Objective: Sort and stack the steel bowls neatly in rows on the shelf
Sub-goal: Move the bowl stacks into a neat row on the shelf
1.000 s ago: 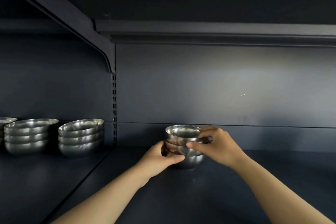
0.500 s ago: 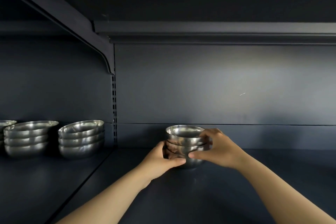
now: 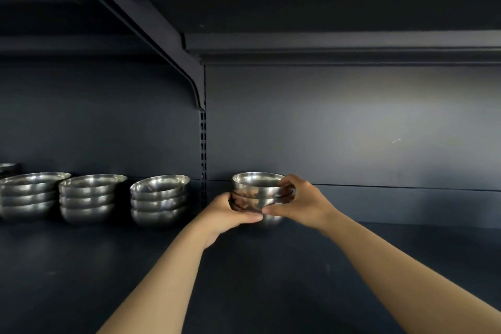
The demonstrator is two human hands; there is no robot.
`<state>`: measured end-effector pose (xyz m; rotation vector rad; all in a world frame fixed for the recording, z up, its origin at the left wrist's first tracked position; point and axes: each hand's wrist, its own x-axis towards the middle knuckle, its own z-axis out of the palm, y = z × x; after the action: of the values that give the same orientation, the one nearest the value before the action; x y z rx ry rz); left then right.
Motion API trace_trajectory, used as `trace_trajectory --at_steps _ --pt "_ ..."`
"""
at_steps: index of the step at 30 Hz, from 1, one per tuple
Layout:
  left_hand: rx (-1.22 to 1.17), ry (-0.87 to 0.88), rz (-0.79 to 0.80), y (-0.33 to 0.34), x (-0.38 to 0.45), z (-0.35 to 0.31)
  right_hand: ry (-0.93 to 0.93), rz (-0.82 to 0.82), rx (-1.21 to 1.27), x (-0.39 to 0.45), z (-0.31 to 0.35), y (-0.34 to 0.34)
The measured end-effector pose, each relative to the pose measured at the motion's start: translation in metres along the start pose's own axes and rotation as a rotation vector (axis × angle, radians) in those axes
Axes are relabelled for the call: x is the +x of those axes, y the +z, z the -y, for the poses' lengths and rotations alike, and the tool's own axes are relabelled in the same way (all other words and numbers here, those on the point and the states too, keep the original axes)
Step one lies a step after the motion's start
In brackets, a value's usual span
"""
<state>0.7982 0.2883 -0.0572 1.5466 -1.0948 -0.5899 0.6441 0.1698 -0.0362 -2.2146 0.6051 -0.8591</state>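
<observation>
both hands (image 3: 227,214) gripping bowl stack (image 3: 260,192), shelf (image 3: 271,279)

Shiny silver steel bowls (image 3: 257,192) catch pale glints against the matte dark navy shelf (image 3: 271,279) and its matching back panel (image 3: 352,127).

No readable text, label, brand, number or sign shows on any surface here.

Single head view, close, facing forward into the dark shelf (image 3: 271,279).
</observation>
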Motion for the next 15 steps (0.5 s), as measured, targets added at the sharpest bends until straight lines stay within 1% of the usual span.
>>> trace_trajectory --at_steps 6,10,15 --pt "-0.084 -0.129 -0.101 -0.029 -0.001 0.011 0.027 0.026 -0.012 0.012 0.011 0.041" --pt "-0.108 -0.17 -0.098 -0.032 -0.001 0.016 0.023 0.025 -0.037 0.014 0.009 0.048" --pt "-0.13 -0.178 -0.102 -0.033 0.001 0.018 -0.003 0.011 -0.067 0.015 0.007 0.052"
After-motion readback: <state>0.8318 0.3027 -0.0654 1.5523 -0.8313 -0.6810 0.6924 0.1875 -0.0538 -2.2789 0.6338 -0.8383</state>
